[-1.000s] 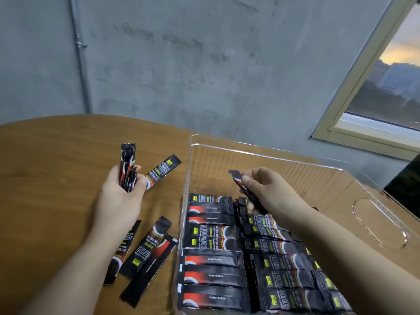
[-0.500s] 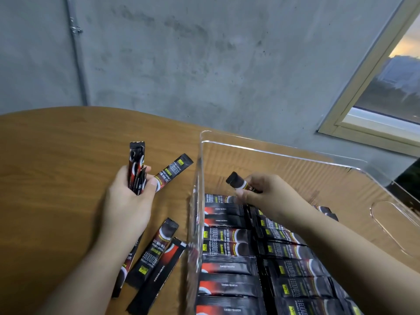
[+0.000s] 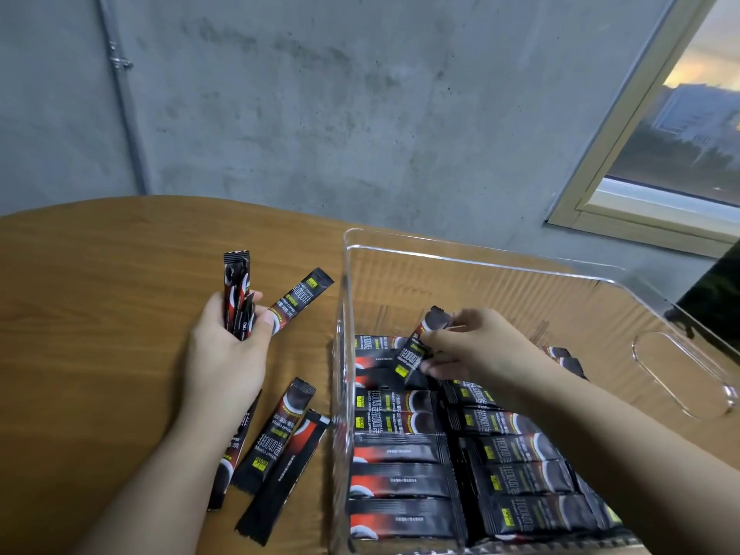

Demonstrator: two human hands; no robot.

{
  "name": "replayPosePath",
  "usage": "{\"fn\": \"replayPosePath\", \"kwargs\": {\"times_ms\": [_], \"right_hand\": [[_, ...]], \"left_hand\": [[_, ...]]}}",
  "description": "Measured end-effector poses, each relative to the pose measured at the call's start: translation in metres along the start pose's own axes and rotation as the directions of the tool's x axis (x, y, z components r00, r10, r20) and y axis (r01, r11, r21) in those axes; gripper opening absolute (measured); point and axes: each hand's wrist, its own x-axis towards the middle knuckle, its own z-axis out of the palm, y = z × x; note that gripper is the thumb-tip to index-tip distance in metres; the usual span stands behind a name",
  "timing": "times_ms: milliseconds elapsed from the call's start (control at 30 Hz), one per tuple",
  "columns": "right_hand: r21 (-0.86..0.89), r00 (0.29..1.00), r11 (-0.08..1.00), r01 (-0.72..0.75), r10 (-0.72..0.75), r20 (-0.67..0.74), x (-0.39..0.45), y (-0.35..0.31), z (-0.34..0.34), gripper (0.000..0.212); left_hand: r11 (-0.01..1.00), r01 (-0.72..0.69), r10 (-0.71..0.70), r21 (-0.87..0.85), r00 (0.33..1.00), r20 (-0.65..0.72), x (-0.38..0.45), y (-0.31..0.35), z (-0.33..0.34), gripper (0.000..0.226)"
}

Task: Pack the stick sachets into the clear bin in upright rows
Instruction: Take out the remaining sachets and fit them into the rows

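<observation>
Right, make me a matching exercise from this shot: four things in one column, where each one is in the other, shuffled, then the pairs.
Things:
1. left hand
2. right hand
3. clear bin
4. loose sachets

Places:
A. flat on the wooden table, left of the bin
B. inside the bin, pinching one sachet above the rows
C. over the table, gripping a bundle of sachets
D. on the table's right side, part filled with packed sachets

Pairs: 1-C, 2-B, 3-D, 4-A
</observation>
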Motion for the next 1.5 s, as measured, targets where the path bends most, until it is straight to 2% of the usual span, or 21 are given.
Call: {"fn": "replayPosePath", "kwargs": {"times_ms": [100,200,267,333,400,500,600,667,700,767,833,867,900,1000,1067,1133,1233,1267,1400,1500], "right_hand": [[0.135,0.998,0.99,-0.029,0.036,-0.057,0.008,0.004,0.006,0.026],[0.138,0.998,0.99,-0.036,0.043,-0.048,0.011,0.003,0.015,0.01],[0.243,0.996,0.968,-0.062,0.074,-0.041,0.013,0.003,0.021,0.019],[0.349,0.992,0.932,-0.101,0.119,-0.033,0.015,0.004,0.026,0.01],[0.352,0.99,0.929,-0.112,0.133,-0.038,0.016,0.005,0.029,0.013],[0.182,0.992,0.976,-0.118,0.123,-0.016,0.012,0.006,0.031,0.02],[-0.187,0.999,0.981,-0.043,0.039,-0.027,0.003,0.005,0.026,0.021],[-0.461,0.99,0.885,0.059,-0.111,-0.087,0.002,0.011,0.02,0.043],[-0.556,0.975,0.821,0.13,-0.208,-0.079,0.001,0.012,0.018,0.047],[-0.692,0.937,0.678,0.247,-0.35,-0.008,-0.002,0.012,0.013,0.033],[-0.806,0.911,0.497,0.321,-0.395,0.119,-0.003,0.012,0.011,0.031],[-0.825,0.904,0.451,0.34,-0.4,0.154,-0.004,0.012,0.009,0.034],[-0.818,0.898,0.46,0.346,-0.414,0.147,-0.005,0.01,0.008,0.034],[-0.6,0.876,0.686,0.411,-0.479,0.053,-0.015,-0.002,0.007,0.022],[-0.419,0.859,0.774,0.475,-0.512,0.029,-0.023,-0.013,0.01,0.013],[-0.286,0.845,0.804,0.52,-0.533,0.037,-0.034,-0.025,0.017,0.013],[-0.078,0.839,0.836,0.543,-0.541,0.055,-0.047,-0.04,0.028,0.038],[-0.03,0.839,0.839,0.544,-0.542,0.057,-0.05,-0.045,0.031,0.037],[0.07,0.83,0.831,0.551,-0.555,0.049,-0.055,-0.055,0.034,0.009],[0.37,0.873,0.843,0.391,-0.467,0.14,-0.058,-0.054,0.036,0.007]], "left_hand": [[1.0,-0.003,0.003,0.0,1.0,0.01,-0.001,0.001,0.0,0.021],[1.0,-0.011,0.011,0.008,1.0,0.023,-0.002,0.002,0.0,0.02],[1.0,-0.019,0.019,0.007,0.999,0.026,-0.002,0.002,-0.001,0.02],[1.0,-0.023,0.023,0.0,0.999,0.028,-0.002,0.001,-0.001,0.021],[1.0,-0.029,0.029,-0.002,0.999,0.034,-0.002,0.001,-0.001,0.021],[0.999,-0.042,0.042,-0.006,0.998,0.041,-0.002,0.001,-0.001,0.021],[0.999,-0.045,0.045,-0.009,0.998,0.044,-0.002,0.002,-0.001,0.022],[0.999,-0.038,0.038,-0.008,0.998,0.042,-0.002,0.002,-0.001,0.021],[0.999,-0.034,0.034,-0.012,0.999,0.04,-0.002,0.002,-0.001,0.021],[0.999,-0.031,0.032,-0.022,0.999,0.037,-0.003,0.004,-0.002,0.021],[0.998,-0.043,0.044,-0.035,0.999,0.031,-0.004,0.008,-0.004,0.022],[0.997,-0.049,0.051,-0.055,0.998,0.026,-0.006,0.011,-0.005,0.022],[0.995,-0.052,0.054,-0.09,0.998,0.019,-0.008,0.015,-0.007,0.022],[0.971,-0.045,0.043,-0.235,0.999,-0.011,-0.017,0.029,-0.019,0.027],[0.955,-0.048,0.049,-0.294,0.999,-0.003,-0.024,0.041,-0.027,0.029],[0.949,-0.066,0.08,-0.307,0.996,0.033,-0.033,0.053,-0.033,0.03],[0.95,-0.092,0.123,-0.299,0.989,0.085,-0.044,0.071,-0.039,0.029],[0.951,-0.1,0.135,-0.292,0.986,0.102,-0.047,0.076,-0.04,0.029],[0.963,-0.123,0.168,-0.239,0.97,0.177,-0.058,0.091,-0.039,0.026],[0.96,-0.151,0.199,-0.235,0.961,0.194,-0.066,0.1,-0.03,0.023]]}}
